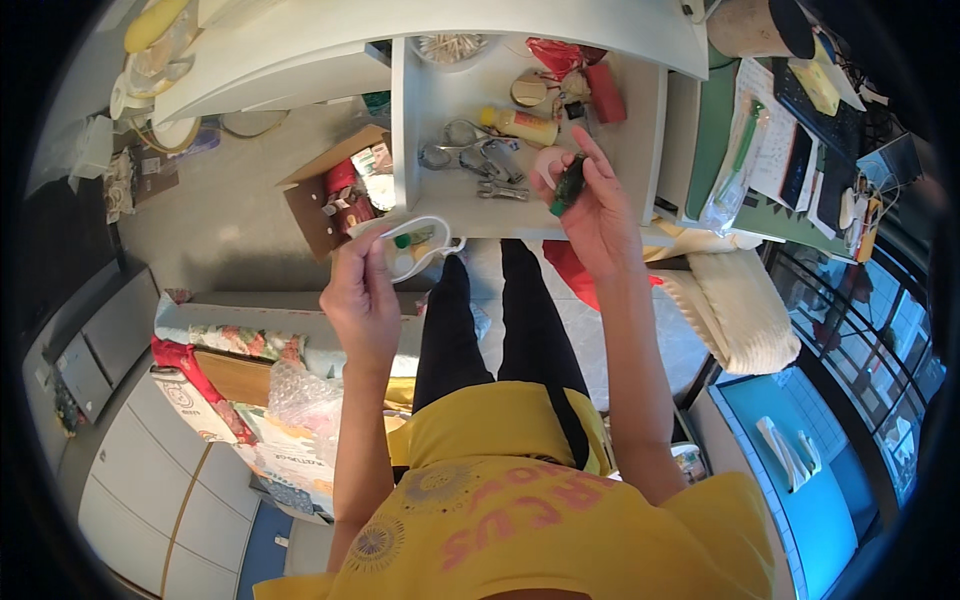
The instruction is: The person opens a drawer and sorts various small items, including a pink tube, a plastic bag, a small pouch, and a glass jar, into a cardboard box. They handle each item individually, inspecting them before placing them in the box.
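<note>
Pinched between the fingers of my left hand (360, 295) is a looped white cord (432, 222), hanging in front of the open drawer. My right hand (608, 220), palm turned up, has its fingers around a small dark green bottle (570, 182) with a bright green end. The bottle is over the near right part of the white drawer (440, 215). Inside lie scissors (464, 135), a pale yellow bottle (527, 126), small metal tools (502, 191), a pink round item (548, 161), a red box (604, 92) and a tub of cotton swabs (452, 47).
A cardboard box (307, 213) of small packages sits left of the drawer. At right, the desk (702, 165) bears papers and a keyboard. A cream knitted cloth (735, 310) hangs below it. Bubble wrap (305, 398) and bags are at lower left, a blue surface (810, 500) at lower right.
</note>
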A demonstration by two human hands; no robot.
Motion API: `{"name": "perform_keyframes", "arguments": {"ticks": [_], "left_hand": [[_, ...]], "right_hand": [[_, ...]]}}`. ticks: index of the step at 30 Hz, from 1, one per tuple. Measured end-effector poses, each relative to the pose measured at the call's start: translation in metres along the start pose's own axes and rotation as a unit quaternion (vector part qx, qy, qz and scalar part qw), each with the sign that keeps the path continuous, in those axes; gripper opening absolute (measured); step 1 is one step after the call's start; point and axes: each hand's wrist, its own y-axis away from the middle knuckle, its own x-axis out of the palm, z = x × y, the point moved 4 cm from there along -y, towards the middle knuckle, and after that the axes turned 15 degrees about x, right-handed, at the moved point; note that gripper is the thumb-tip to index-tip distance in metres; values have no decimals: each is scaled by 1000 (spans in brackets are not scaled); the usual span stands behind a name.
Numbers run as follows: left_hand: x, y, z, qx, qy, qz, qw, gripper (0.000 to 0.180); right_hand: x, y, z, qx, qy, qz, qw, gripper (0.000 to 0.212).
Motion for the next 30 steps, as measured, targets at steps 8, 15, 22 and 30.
{"name": "perform_keyframes", "arguments": {"ticks": [8,15,22,30], "left_hand": [[6,-6,-13,-11,7,18,1000,11],[6,-8,-14,-38,13,54,998,11],[2,-14,-14,-8,4,94,996,11],[0,-9,-11,-1,21,122,992,12]], "right_hand": [[89,44,-27,-9,490,54,870,29],[84,28,-77,59,515,113,847,29],[90,40,-72,56,518,-24,853,28],[87,39,-88,-49,590,80,802,34]]}}
